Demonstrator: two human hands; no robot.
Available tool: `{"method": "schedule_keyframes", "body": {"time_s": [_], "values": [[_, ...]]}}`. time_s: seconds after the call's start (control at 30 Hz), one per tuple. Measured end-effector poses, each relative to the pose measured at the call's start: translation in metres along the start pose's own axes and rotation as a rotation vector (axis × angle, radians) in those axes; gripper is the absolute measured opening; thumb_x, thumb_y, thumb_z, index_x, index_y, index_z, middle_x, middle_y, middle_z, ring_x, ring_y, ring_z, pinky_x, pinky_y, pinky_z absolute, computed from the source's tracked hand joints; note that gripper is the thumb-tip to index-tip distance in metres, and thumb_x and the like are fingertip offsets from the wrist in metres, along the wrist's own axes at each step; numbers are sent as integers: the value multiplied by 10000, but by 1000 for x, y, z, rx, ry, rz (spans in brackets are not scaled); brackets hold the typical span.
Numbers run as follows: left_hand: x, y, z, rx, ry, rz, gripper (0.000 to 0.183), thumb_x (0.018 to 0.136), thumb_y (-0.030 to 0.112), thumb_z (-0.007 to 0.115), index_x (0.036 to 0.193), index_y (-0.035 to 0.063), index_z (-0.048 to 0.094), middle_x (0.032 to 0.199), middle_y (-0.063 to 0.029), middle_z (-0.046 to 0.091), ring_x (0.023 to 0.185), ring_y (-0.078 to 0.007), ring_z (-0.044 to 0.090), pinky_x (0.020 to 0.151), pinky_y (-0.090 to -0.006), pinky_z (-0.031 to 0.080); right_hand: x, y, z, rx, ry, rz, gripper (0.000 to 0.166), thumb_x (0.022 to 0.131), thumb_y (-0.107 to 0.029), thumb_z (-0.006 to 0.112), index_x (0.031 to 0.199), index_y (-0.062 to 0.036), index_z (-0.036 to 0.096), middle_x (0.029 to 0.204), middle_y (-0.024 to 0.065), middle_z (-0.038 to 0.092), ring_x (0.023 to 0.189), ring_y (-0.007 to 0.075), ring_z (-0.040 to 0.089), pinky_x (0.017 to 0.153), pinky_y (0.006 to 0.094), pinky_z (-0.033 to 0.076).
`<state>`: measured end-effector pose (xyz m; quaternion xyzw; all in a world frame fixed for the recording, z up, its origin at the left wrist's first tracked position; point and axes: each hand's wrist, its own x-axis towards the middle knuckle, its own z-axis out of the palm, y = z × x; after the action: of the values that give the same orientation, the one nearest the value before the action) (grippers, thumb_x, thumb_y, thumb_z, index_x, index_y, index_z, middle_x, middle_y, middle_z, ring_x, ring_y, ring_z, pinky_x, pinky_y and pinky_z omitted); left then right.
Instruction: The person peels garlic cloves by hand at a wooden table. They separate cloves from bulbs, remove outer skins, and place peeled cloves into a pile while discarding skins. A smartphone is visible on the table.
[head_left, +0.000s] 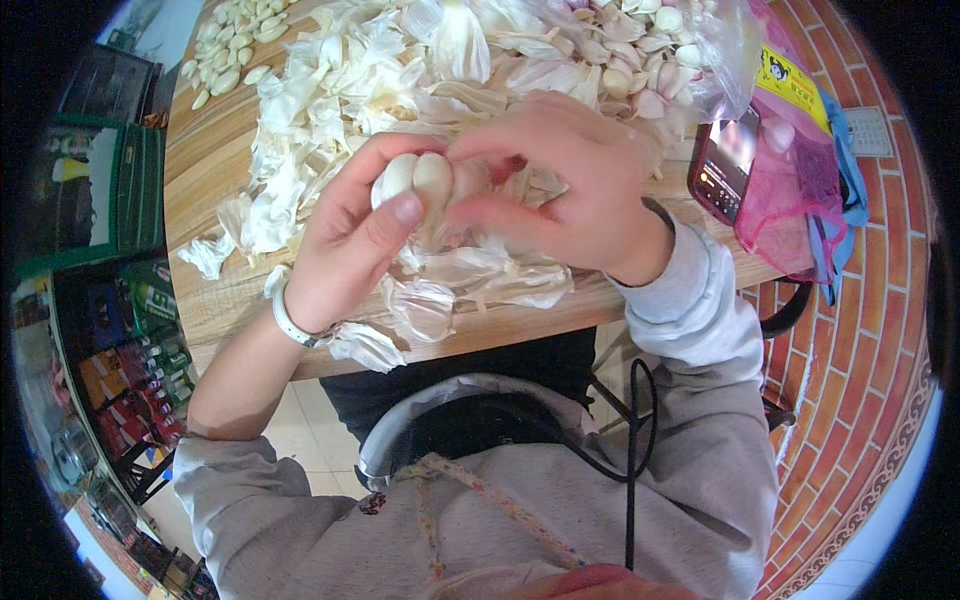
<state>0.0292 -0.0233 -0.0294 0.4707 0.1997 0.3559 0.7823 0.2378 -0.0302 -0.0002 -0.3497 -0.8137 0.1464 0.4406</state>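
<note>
My left hand (360, 225) holds a partly peeled garlic bulb (421, 180), its thumb pressed against the front and pale cloves facing up. Close at the bulb's right side is my right hand (570, 180), blurred, with fingers curled and apart; whether it grips a bit of skin cannot be made out. Papery garlic skins (375, 82) lie heaped under and behind both hands, and a few loose ones (420, 307) lie near the table's front edge. Peeled cloves (229, 56) are spread at the back left. Unpeeled cloves and bulbs (649, 67) are piled at the back right.
On the wooden table's right side lie a smartphone (726, 165) with a lit screen, a clear plastic bag (731, 60) and a pink mesh bag (795, 202) with a yellow label. A brick-patterned wall (877, 300) stands to the right. Shelves with bottles (165, 367) are at left.
</note>
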Motion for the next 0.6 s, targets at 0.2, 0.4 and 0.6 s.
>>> {"method": "schedule_keyframes", "body": {"time_s": [0.2,0.4,0.6], "values": [[1,1,1,170,-80,28,348,852,162,610,1128,35,441,1088,-88,540,1005,-128,512,867,-267,420,-5,0,9,8,-90,-38,494,644,-314,780,1056,-129,579,843,49,617,673,245,606,593,339,466],[-4,3,14,98,7,4,444,811,86,610,1177,51,361,1039,-75,499,961,-130,504,833,-267,413,-6,-5,10,-23,-150,-46,428,667,-366,751,977,-128,577,809,35,614,612,258,596,502,341,452],[-3,4,7,249,-129,15,404,782,54,599,1119,54,375,984,-81,485,939,-153,522,784,-270,435,-16,0,6,191,-300,-37,173,851,-233,548,843,-61,564,706,53,549,567,195,534,496,291,407]]}}
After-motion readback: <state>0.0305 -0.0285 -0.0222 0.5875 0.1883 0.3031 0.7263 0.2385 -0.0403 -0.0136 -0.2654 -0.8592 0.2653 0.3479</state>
